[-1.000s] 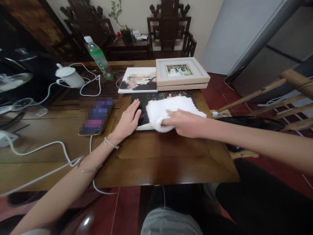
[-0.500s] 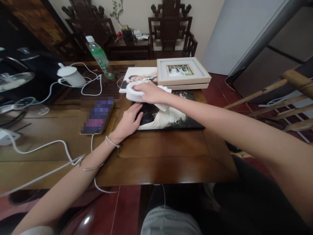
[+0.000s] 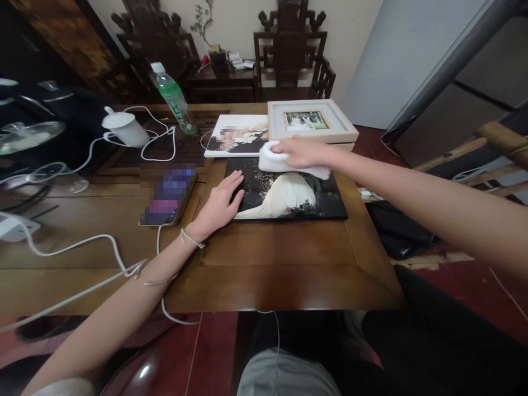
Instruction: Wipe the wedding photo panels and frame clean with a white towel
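Showing a broad strip of polished wood inside the near edge of the brown wooden table [image 3: 272,286], with a narrower band running beside its right edge. Laying the left hand [image 3: 218,206] flat, with fingers extended and lightly spread, over the left edge of a glossy black rectangular photo panel [image 3: 258,190]. Showing more wood farther left, reaching to a dark-edged phone [image 3: 171,198] with a blurred screen. Exposing the panel's near half as free room, while clutching a bunched, fluffy white cloth [image 3: 273,160] in the right hand [image 3: 303,152], with fingers curled narrowly around a fold. Holding the cloth across the panel's far edge, just before two stacked, pale wooden picture frames [image 3: 307,119]. Seeing a white-edged photo board [image 3: 243,144] close against them on the left, then a green-labelled plastic bottle [image 3: 175,102] and a lidded white ceramic mug [image 3: 127,131].
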The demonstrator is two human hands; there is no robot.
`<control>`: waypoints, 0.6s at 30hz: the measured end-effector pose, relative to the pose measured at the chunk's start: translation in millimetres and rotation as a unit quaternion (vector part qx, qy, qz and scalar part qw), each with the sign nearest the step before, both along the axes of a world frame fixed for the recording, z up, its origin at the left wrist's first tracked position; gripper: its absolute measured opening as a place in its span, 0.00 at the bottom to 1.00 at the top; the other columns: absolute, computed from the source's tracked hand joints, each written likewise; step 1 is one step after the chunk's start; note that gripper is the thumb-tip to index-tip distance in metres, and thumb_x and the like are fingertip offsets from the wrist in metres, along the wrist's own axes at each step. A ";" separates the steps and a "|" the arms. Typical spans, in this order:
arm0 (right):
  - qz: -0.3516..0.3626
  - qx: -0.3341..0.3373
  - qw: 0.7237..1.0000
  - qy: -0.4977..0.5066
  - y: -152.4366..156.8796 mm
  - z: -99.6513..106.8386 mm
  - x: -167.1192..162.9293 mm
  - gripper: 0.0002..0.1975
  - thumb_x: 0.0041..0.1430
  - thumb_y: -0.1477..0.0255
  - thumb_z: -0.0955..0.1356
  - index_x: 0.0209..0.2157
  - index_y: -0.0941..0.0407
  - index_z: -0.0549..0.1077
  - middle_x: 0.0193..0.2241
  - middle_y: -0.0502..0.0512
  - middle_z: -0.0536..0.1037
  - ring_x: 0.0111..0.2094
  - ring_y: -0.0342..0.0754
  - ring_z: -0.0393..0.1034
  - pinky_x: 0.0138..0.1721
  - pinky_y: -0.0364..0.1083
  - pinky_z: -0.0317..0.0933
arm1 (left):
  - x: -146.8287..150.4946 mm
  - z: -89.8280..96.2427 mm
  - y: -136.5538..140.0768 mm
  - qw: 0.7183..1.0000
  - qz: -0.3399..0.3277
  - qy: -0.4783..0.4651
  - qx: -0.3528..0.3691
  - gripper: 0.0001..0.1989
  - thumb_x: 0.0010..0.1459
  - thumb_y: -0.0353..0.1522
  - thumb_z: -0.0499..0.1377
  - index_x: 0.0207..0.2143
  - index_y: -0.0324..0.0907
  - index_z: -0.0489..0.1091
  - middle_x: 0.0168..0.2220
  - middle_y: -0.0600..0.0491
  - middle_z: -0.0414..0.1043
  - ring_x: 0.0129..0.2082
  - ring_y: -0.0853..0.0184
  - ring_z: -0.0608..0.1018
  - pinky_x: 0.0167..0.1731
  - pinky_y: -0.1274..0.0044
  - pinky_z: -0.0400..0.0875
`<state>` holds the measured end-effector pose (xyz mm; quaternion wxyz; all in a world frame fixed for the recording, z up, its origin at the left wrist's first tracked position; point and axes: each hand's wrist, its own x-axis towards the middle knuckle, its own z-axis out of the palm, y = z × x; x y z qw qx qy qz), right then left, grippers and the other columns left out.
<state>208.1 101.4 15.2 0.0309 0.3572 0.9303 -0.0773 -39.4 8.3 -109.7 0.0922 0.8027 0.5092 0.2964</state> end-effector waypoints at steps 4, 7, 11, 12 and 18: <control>-0.032 -0.001 0.999 0.011 2.4 -4.9 54.3 0.17 0.51 0.83 0.62 0.41 0.55 0.73 0.36 0.57 0.77 0.37 0.53 0.70 0.38 0.48 0.57 | -0.9 -0.6 0.2 1.000 -0.001 -0.001 0.002 0.26 0.70 0.41 0.49 0.63 0.36 0.68 0.67 0.39 0.64 0.69 0.53 0.65 0.69 0.54 0.59; -0.038 0.019 0.999 -0.010 -16.8 -11.2 76.3 0.18 0.49 0.85 0.61 0.39 0.54 0.73 0.30 0.54 0.76 0.34 0.53 0.69 0.37 0.48 0.56 | -1.5 -1.1 0.3 1.000 0.002 -0.003 0.000 0.26 0.70 0.41 0.49 0.63 0.37 0.67 0.68 0.39 0.64 0.69 0.52 0.65 0.69 0.54 0.59; -0.026 0.020 0.999 -0.015 -73.4 -23.8 85.8 0.23 0.47 0.88 0.60 0.39 0.54 0.75 0.30 0.55 0.78 0.35 0.54 0.72 0.38 0.48 0.60 | -1.8 -1.2 0.1 1.000 0.005 0.002 -0.002 0.26 0.70 0.41 0.48 0.63 0.36 0.67 0.68 0.38 0.64 0.70 0.52 0.65 0.68 0.54 0.59; -0.024 0.018 1.000 -0.007 -89.8 -26.7 87.2 0.23 0.47 0.89 0.60 0.40 0.54 0.75 0.33 0.57 0.80 0.37 0.55 0.74 0.39 0.49 0.62 | -1.7 -1.0 0.0 1.000 0.004 0.004 -0.002 0.26 0.70 0.41 0.48 0.63 0.35 0.67 0.68 0.38 0.64 0.70 0.52 0.64 0.69 0.54 0.59; 0.001 0.012 1.000 0.001 -146.4 -33.5 96.4 0.25 0.47 0.89 0.61 0.41 0.51 0.77 0.50 0.62 0.79 0.50 0.58 0.75 0.50 0.56 0.66 | -1.2 1.3 -0.3 1.000 0.002 0.010 -0.002 0.26 0.70 0.41 0.48 0.63 0.37 0.67 0.68 0.39 0.64 0.69 0.52 0.65 0.69 0.54 0.58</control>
